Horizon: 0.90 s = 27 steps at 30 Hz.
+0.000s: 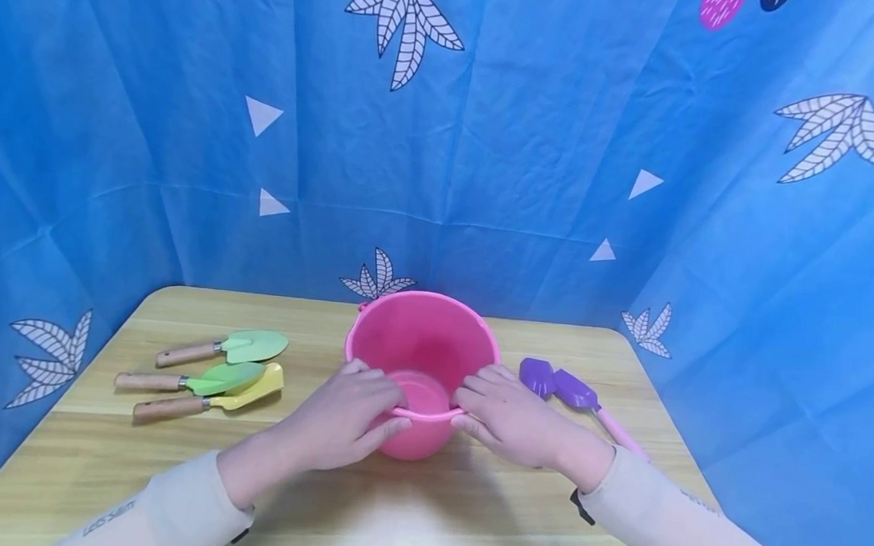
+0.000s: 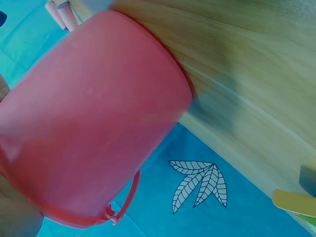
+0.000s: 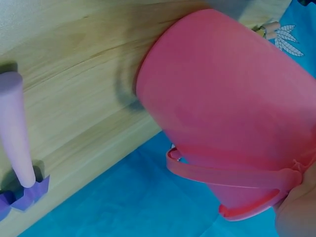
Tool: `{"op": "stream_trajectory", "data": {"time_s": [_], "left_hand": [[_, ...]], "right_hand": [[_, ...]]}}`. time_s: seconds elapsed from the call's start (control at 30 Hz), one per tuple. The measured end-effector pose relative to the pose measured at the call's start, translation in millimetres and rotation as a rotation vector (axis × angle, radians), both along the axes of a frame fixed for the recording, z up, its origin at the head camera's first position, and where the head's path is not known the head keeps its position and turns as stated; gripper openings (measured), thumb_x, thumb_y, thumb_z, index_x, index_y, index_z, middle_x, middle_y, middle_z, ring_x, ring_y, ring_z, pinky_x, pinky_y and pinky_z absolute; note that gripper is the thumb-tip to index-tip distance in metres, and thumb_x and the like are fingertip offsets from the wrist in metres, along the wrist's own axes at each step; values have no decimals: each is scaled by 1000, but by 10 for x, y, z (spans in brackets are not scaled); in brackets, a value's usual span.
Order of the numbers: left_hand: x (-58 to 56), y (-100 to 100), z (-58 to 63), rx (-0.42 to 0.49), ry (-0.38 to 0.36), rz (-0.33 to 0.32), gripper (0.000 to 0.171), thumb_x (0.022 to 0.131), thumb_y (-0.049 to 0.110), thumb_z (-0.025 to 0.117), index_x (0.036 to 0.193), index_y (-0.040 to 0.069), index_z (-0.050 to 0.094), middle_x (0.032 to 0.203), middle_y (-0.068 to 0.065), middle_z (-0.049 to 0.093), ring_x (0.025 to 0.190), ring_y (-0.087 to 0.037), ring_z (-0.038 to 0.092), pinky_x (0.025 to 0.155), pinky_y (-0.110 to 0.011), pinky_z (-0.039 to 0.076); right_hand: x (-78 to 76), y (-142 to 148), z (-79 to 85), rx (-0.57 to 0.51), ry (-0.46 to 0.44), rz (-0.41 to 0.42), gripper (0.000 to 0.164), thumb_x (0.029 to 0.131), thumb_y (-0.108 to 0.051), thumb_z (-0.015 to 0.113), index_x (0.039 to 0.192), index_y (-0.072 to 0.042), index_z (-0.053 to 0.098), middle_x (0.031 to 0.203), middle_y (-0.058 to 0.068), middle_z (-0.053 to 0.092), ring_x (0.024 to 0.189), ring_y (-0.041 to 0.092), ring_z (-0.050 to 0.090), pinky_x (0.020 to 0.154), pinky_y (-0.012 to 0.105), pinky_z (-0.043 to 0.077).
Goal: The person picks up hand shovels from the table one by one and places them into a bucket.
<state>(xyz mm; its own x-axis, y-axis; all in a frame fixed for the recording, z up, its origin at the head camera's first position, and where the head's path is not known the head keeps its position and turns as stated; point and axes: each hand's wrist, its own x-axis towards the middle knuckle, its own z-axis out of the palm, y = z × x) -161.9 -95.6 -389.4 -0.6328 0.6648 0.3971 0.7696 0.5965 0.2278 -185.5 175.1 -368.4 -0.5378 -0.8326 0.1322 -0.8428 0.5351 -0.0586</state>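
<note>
A pink bucket (image 1: 424, 331) stands at the middle of the table with its opening toward me. My left hand (image 1: 353, 414) grips the near rim on the left, fingers over the edge and thumb outside. On the right of the same rim, my right hand (image 1: 509, 418) grips in a like way. The right wrist view shows the bucket's wall (image 3: 222, 94) and its handle (image 3: 224, 177) hanging on the far side. In the left wrist view, the bucket (image 2: 98, 108) fills much of the picture. Only the bucket's inner floor shows inside it.
Left on the wooden table (image 1: 79, 468) lie a pale green trowel (image 1: 255, 346), a brighter green trowel (image 1: 226, 378) and a yellow one (image 1: 257, 391), all wooden-handled. On the right are purple scoop heads (image 1: 576, 390) and a pink handle (image 1: 620, 433). A blue curtain (image 1: 444, 165) surrounds the table.
</note>
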Motion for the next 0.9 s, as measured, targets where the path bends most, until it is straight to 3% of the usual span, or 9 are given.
{"op": "stream_trajectory", "data": {"time_s": [0.23, 0.47, 0.63, 0.9], "left_hand": [[-9, -51, 24, 35, -5, -22, 19, 92, 47, 49, 102, 31, 54, 94, 23, 53, 91, 1, 44, 87, -31, 35], [-17, -146, 38, 10, 107, -11, 33, 91, 49, 48, 114, 27, 54, 119, 12, 53, 115, -8, 40, 98, -40, 31], [-20, -266, 93, 48, 123, 47, 33, 90, 50, 50, 116, 29, 54, 132, 7, 46, 124, -11, 34, 100, -45, 28], [-23, -573, 227, 63, 92, 155, 37, 91, 49, 49, 122, 29, 51, 133, 5, 46, 125, -15, 35, 100, -49, 30]], "right_hand": [[-14, 4, 11, 20, 30, 25, 17, 97, -46, 37, 99, -32, 48, 94, -16, 45, 96, 5, 37, 95, 31, 29], [-37, 10, 27, 35, 44, 49, 18, 97, -46, 36, 100, -32, 47, 94, -16, 44, 97, 6, 37, 95, 32, 29], [-46, 15, 31, 36, 39, 53, 18, 97, -45, 37, 102, -31, 48, 96, -16, 45, 97, 6, 37, 96, 33, 29], [-65, 31, 28, 43, 35, 45, 23, 98, -48, 33, 102, -32, 48, 97, -16, 45, 98, 6, 37, 96, 32, 28]]}}
